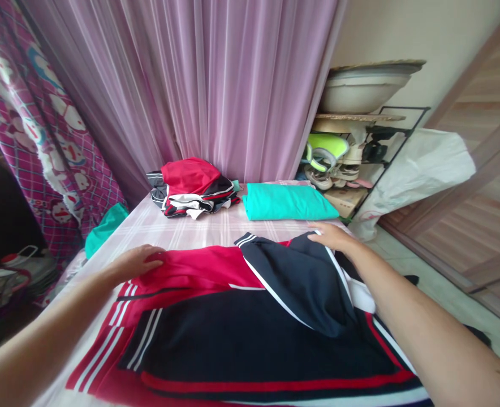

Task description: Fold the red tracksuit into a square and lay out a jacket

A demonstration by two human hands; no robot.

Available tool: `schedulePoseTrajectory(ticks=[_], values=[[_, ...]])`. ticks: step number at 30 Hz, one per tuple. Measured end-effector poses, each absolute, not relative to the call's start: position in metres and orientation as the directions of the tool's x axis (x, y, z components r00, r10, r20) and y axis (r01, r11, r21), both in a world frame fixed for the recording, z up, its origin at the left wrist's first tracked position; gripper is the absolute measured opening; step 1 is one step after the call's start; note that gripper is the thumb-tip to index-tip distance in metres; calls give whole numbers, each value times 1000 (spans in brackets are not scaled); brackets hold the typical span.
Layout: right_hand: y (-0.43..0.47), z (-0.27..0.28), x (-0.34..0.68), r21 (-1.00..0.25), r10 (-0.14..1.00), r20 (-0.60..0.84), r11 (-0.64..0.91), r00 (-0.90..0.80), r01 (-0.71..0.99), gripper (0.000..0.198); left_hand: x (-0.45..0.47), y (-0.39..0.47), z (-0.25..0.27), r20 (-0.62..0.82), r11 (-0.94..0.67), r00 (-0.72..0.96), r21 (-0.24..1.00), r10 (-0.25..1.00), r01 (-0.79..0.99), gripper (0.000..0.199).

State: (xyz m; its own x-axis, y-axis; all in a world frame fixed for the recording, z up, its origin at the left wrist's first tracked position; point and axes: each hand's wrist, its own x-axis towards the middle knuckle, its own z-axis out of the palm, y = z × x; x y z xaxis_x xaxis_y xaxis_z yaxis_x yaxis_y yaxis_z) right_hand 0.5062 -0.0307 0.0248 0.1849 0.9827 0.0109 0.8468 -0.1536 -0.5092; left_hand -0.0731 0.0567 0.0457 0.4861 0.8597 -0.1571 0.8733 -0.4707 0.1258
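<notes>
A red, black and white tracksuit jacket (241,345) lies spread on the bed in front of me, with white stripes at its red left edge. My left hand (142,263) is at the far left corner of its red part, fingers bent and closed on the cloth. One dark navy sleeve (298,282) with white piping is folded diagonally over the jacket, its striped cuff pointing away to the left. At the far right edge, my right hand (332,236) pinches the dark cloth beside the white piping. My right forearm partly hides the jacket's right side.
A crumpled pile of red, black and white clothes (194,186) lies at the back, beside a folded turquoise cloth (288,202). Purple curtains (233,85) hang behind. To the right stand a shoe rack (386,161) with basins on top, a white bag (423,169) and a wooden door (474,147).
</notes>
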Motion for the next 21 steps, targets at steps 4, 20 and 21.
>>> schedulePoseTrajectory(ticks=[4,20,21], values=[[-36,16,500,-642,845,184,-284,503,712,54,-77,66,49,-49,-420,428,120,902,899,54],[-61,62,372,-260,999,-33,-34,26,965,47,-29,10,32,28,-567,568,131,822,814,51],[-65,61,357,-242,996,-75,26,-46,970,49,-28,7,30,29,-546,547,129,837,828,49]])
